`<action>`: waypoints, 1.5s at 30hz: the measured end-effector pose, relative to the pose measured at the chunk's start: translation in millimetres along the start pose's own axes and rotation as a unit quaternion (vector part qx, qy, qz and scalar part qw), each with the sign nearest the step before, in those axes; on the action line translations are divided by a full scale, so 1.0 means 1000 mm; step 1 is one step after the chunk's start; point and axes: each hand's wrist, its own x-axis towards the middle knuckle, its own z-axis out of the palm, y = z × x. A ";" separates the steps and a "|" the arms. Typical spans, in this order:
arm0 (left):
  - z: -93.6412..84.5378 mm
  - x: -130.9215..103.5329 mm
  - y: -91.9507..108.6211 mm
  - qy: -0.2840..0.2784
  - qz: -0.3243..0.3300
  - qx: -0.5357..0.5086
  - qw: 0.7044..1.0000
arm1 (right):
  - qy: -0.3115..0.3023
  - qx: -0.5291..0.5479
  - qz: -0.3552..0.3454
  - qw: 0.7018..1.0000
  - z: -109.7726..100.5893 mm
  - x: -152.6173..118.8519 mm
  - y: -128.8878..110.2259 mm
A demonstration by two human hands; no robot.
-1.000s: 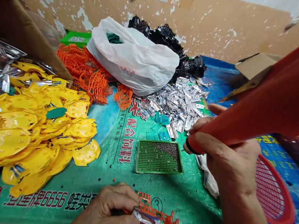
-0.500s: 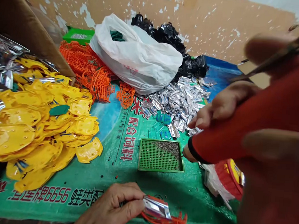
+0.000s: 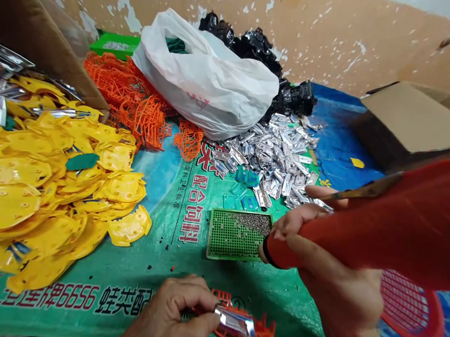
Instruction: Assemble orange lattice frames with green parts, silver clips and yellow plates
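Near the front edge of the table, my left hand point(image 3: 180, 310) pinches the end of a shiny metal piece point(image 3: 236, 322), which lies on an orange plastic frame point(image 3: 261, 327). My right hand point(image 3: 330, 265) is wrapped round a red power tool point(image 3: 380, 222) with a black ring at its front end. That front end is at the right edge of a green perforated tray point(image 3: 223, 238) holding many small metal screws point(image 3: 257, 223). The tool's tip is hidden by the fingers.
Yellow plastic parts point(image 3: 18, 170) are heaped at the left. Behind the tray lie silvery pieces point(image 3: 289, 142), a white bag point(image 3: 211, 89), orange frames point(image 3: 151, 121) and black parts point(image 3: 258, 49). A cardboard box point(image 3: 427, 122) and red basket point(image 3: 412, 313) stand right.
My right hand and the red tool have moved down and left, towards the tray. The cardboard box and red basket have come into clearer view. My left hand keeps its pinch.
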 end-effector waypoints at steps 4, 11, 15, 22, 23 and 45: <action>0.001 0.002 0.001 -0.003 -0.002 0.001 1.000 | -0.023 0.038 0.045 0.998 -0.002 -0.002 0.004; 0.001 -0.002 0.000 -0.006 0.000 -0.027 1.000 | -0.033 0.086 0.050 0.995 0.000 -0.001 0.004; 0.001 -0.001 0.002 -0.013 0.001 -0.047 0.999 | -0.047 0.072 0.042 0.995 0.001 -0.001 0.006; 0.000 0.001 0.000 -0.021 -0.009 -0.056 0.998 | -0.039 0.081 0.040 0.995 0.001 -0.002 0.007; 0.000 0.001 -0.001 -0.023 -0.008 -0.057 0.998 | -0.042 0.077 0.039 0.995 0.000 -0.003 0.008; 0.000 0.000 0.002 -0.038 -0.066 -0.076 0.994 | -0.031 0.205 0.124 0.970 -0.006 -0.004 0.013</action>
